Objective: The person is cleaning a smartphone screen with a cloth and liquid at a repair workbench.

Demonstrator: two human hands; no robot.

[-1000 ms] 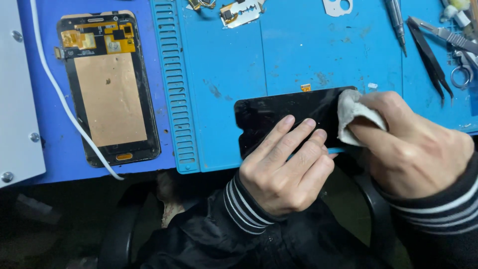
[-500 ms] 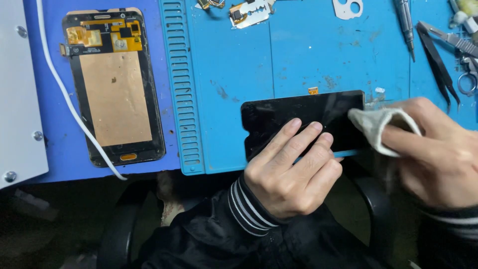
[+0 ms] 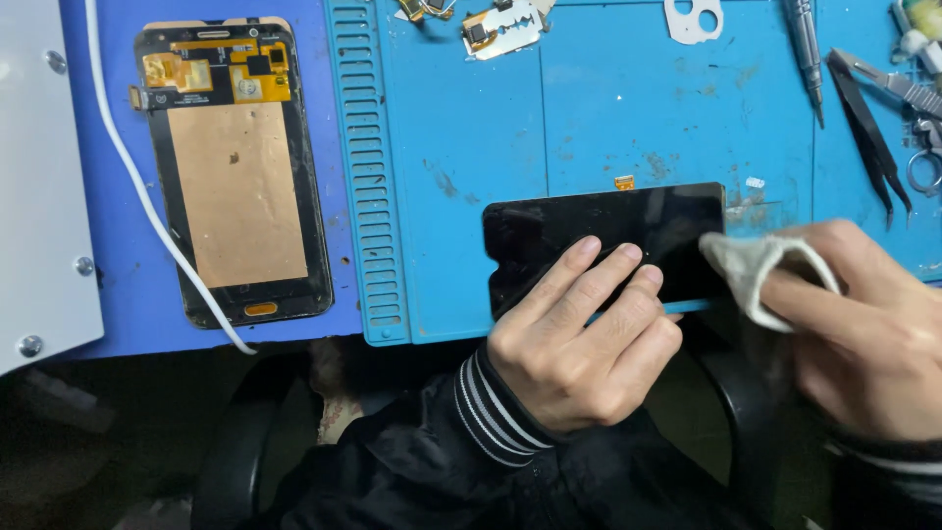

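A black phone screen panel (image 3: 589, 231) lies flat near the front edge of a blue work mat (image 3: 589, 108). My left hand (image 3: 579, 339) presses down on it with three fingers laid across the glass. At the panel's right end my right hand (image 3: 863, 334) pinches a small off-white cloth (image 3: 751, 265), and the cloth touches that edge of the glass.
A second display assembly (image 3: 235, 196) with copper backing lies face down on the left, on a darker blue pad. Beside it runs a white cable (image 3: 147, 196), left of that a grey metal plate (image 3: 39, 196). Black tweezers (image 3: 868, 128), a screwdriver (image 3: 805, 49) and small metal parts (image 3: 500, 29) lie along the back.
My right hand with the cloth has slid rightward off the panel's top to its right end. My left hand keeps pressing on the glass.
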